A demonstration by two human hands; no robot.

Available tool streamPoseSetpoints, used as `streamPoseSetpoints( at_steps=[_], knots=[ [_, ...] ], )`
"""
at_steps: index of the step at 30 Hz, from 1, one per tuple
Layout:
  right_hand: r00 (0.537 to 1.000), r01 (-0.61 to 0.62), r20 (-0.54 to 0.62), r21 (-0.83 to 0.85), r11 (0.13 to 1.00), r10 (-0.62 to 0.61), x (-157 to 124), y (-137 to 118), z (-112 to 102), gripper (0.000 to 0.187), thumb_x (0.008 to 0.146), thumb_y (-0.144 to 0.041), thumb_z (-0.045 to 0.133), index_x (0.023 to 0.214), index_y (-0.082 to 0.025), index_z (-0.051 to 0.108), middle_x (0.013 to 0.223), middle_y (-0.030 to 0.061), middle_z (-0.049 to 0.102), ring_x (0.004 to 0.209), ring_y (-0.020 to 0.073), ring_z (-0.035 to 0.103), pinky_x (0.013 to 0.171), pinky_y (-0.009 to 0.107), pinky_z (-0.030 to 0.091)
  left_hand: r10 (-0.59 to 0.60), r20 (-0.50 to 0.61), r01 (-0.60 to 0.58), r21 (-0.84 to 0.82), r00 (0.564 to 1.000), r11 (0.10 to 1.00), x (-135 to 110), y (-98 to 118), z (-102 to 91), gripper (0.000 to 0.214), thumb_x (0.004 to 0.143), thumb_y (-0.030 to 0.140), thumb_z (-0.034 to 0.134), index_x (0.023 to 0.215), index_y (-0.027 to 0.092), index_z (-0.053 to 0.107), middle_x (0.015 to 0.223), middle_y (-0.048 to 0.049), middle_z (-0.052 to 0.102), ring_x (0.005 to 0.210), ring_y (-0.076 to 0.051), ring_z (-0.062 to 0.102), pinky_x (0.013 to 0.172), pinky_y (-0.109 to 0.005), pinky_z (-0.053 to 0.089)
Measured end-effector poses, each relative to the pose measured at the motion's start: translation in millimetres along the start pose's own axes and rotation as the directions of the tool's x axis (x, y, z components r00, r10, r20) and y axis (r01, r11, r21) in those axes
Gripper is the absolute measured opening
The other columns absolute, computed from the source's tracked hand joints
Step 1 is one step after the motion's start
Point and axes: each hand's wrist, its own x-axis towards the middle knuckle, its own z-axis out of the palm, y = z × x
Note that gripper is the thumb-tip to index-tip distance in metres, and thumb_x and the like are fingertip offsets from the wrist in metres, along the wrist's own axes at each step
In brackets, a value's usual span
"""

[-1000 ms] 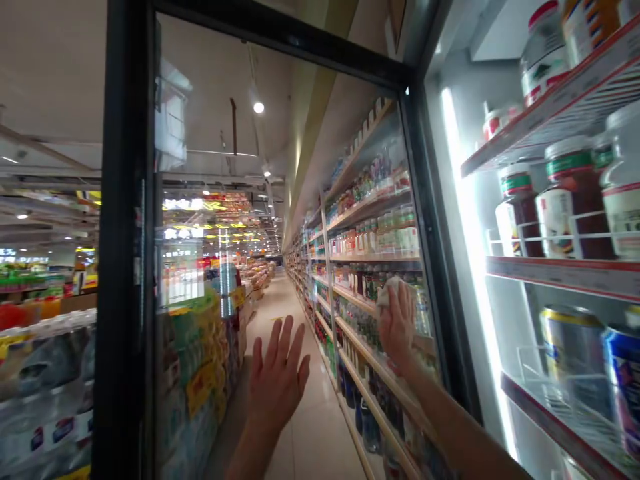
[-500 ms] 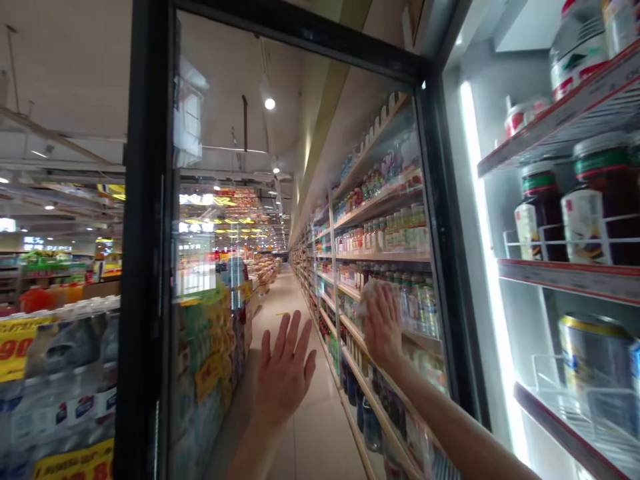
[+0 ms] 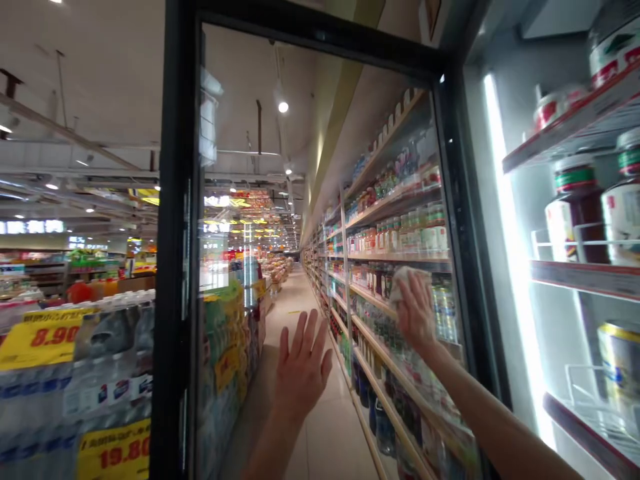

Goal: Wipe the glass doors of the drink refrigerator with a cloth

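Pressing a white cloth flat against the glass door with the right hand, over on the right part of the pane near the black frame, palm on top, fingers curled loosely to hold it; left hand lower and nearer the middle, wide open, fingers spread, looks laid on the same glass. Lit-up open fridge off to the right, dark jars behind a wire shelf and a can below; far left, stacked water packs with yellow price signs; long aisle running far back behind the pane.
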Motion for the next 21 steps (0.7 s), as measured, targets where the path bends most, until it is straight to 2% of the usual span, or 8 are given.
streamPoseSetpoints(
  at_steps=[2,4,7,10,13,15,19,21],
  knots=[
    [0.958,-0.255,-0.141,-0.020,0.967,0.250,13,5,5,0.052,0.090,-0.024,0.032,0.142,-0.022,0.032,0.148,0.0118,0.032,0.138,0.0284,0.025,0.108,0.059,0.025,-0.011,0.002,0.011,-0.011,1.000,1.000,-1,0,0.7,0.060,0.088,0.032,0.047,0.143,0.021,0.025,0.139,-0.0065,0.044,0.140,-0.018,0.018,0.116,-0.040,0.008],
    [0.917,-0.361,-0.189,-0.014,0.932,0.352,25,2,9,0.052,0.090,-0.027,0.031,0.142,-0.020,0.032,0.148,0.0130,0.030,0.139,0.0301,0.023,0.107,0.062,0.024,-0.020,-0.001,0.020,-0.016,1.000,1.000,-1,1,1.2,0.061,0.088,0.032,0.047,0.143,0.022,0.024,0.139,-0.0064,0.044,0.140,-0.017,0.018,0.116,-0.040,0.008],
    [0.998,-0.068,0.006,-0.002,0.998,0.068,32,-16,9,0.051,0.090,-0.026,0.034,0.141,-0.023,0.033,0.149,0.0092,0.030,0.140,0.0266,0.022,0.110,0.055,0.025,-0.012,0.000,0.012,-0.012,1.000,1.000,-1,1,0.9,0.061,0.088,0.031,0.047,0.143,0.021,0.025,0.139,-0.0071,0.044,0.140,-0.017,0.017,0.116,-0.040,0.008],
    [0.953,0.253,0.158,0.060,0.966,-0.260,36,-26,5,0.049,0.089,-0.026,0.038,0.139,-0.028,0.037,0.146,0.0048,0.036,0.139,0.0224,0.026,0.112,0.049,0.025,0.005,0.003,-0.005,0.002,1.000,1.000,-1,0,0.3,0.060,0.088,0.031,0.047,0.143,0.020,0.025,0.139,-0.0077,0.043,0.140,-0.018,0.016,0.116,-0.041,0.009],
    [0.999,-0.003,0.032,-0.033,0.999,0.004,46,-23,6,0.049,0.091,-0.026,0.033,0.140,-0.023,0.035,0.146,0.0088,0.036,0.138,0.0247,0.026,0.110,0.052,0.025,0.006,0.007,-0.006,0.013,1.000,1.000,-2,-1,0.8,0.060,0.088,0.030,0.047,0.143,0.020,0.026,0.140,-0.0076,0.043,0.140,-0.018,0.018,0.116,-0.041,0.009],
    [0.980,-0.192,-0.058,-0.068,0.979,0.188,52,-27,9,0.051,0.091,-0.026,0.030,0.142,-0.019,0.032,0.148,0.0113,0.032,0.139,0.0268,0.023,0.109,0.055,0.025,0.002,0.019,-0.003,0.013,1.000,1.000,-2,-1,1.1,0.060,0.087,0.029,0.048,0.143,0.021,0.026,0.140,-0.0074,0.042,0.139,-0.019,0.020,0.116,-0.041,0.009],
    [0.980,0.158,0.122,0.027,0.987,-0.160,52,-46,11,0.050,0.089,-0.024,0.036,0.139,-0.024,0.037,0.147,0.0055,0.035,0.139,0.0227,0.023,0.112,0.049,0.023,0.000,0.024,-0.001,0.010,1.000,1.000,-1,-1,0.0,0.058,0.088,0.029,0.047,0.142,0.020,0.028,0.140,-0.0075,0.042,0.140,-0.019,0.018,0.116,-0.041,0.008],
    [0.966,0.217,0.132,0.046,0.975,-0.222,54,-49,12,0.048,0.090,-0.024,0.036,0.137,-0.026,0.039,0.145,0.0046,0.038,0.139,0.0211,0.025,0.113,0.047,0.024,0.000,0.018,0.000,0.008,1.000,1.000,0,0,-1.3,0.057,0.088,0.029,0.046,0.141,0.020,0.030,0.139,-0.0075,0.043,0.140,-0.018,0.015,0.116,-0.040,0.008]
  ],
)
